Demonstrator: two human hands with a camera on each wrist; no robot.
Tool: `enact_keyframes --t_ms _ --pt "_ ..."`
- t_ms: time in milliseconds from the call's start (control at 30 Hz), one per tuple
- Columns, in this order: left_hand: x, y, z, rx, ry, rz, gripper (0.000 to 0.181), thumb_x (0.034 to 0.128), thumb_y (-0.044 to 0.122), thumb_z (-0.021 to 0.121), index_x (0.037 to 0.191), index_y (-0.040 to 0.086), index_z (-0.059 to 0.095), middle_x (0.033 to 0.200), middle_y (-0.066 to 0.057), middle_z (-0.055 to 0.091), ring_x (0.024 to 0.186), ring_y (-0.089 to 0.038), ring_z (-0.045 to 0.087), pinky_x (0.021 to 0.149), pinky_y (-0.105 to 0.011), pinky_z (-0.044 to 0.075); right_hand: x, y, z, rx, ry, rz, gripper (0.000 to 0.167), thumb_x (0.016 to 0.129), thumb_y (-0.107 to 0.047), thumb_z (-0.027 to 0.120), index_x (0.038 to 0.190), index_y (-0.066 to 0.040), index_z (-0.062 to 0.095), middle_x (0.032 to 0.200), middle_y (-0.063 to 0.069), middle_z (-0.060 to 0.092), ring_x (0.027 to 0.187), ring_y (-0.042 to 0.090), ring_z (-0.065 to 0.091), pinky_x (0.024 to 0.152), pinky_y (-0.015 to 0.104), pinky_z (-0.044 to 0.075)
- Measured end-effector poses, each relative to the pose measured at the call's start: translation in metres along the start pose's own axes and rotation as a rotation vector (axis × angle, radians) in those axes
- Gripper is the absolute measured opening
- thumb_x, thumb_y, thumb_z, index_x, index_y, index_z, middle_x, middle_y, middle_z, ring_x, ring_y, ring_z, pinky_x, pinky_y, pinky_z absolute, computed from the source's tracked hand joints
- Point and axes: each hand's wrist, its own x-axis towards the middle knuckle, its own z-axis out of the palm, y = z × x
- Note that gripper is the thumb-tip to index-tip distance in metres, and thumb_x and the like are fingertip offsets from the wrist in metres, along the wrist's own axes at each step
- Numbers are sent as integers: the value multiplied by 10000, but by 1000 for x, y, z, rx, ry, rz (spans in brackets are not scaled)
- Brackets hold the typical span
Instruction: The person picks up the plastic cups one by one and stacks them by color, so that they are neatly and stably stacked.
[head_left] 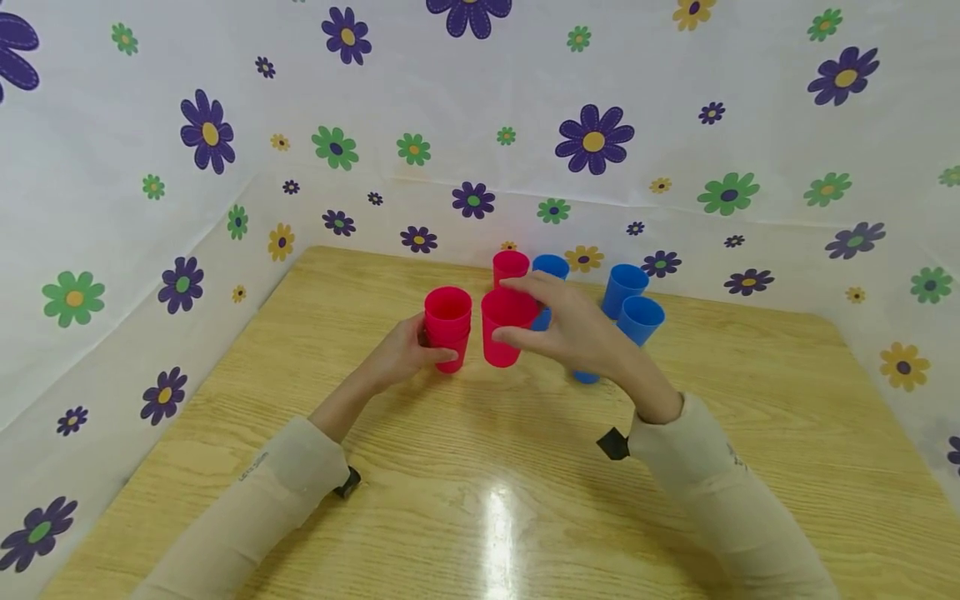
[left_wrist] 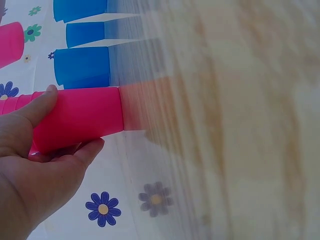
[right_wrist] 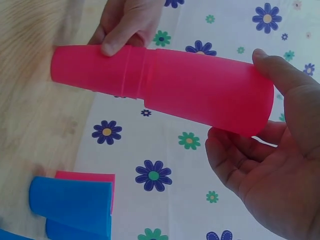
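A stack of nested red cups [head_left: 448,336] [left_wrist: 90,112] stands upright on the table, gripped from the left by my left hand [head_left: 405,353] [left_wrist: 45,180], thumb and fingers around it. Just right of the stack, my right hand [head_left: 581,329] [right_wrist: 282,165] holds another red cup [head_left: 500,343] [right_wrist: 210,90] near its rim, mouth up. In the right wrist view, that cup's lower end lines up with the top of the stack [right_wrist: 95,67]; whether they touch, I cannot tell. Part of the held cup's rim is hidden by the right fingers.
One more red cup [head_left: 510,264] stands behind the held cup. Several blue cups [head_left: 551,266] [head_left: 625,287] [head_left: 641,320] stand behind and right of it, partly hidden by my right hand. A flowered cloth [head_left: 450,158] hangs behind the wooden table [head_left: 420,500].
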Motion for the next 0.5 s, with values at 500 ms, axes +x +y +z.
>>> enact_keyframes --t_ms 500 --pt "0 -2 -2 -9 -7 4 557 952 78 741 1445 33 487 1372 -152 597 1244 -337 573 1090 -475 467 33 -15 -11 -15 109 -67 629 900 -290 812 1423 -21 588 1300 130 646 1048 244 640 802 386 591"
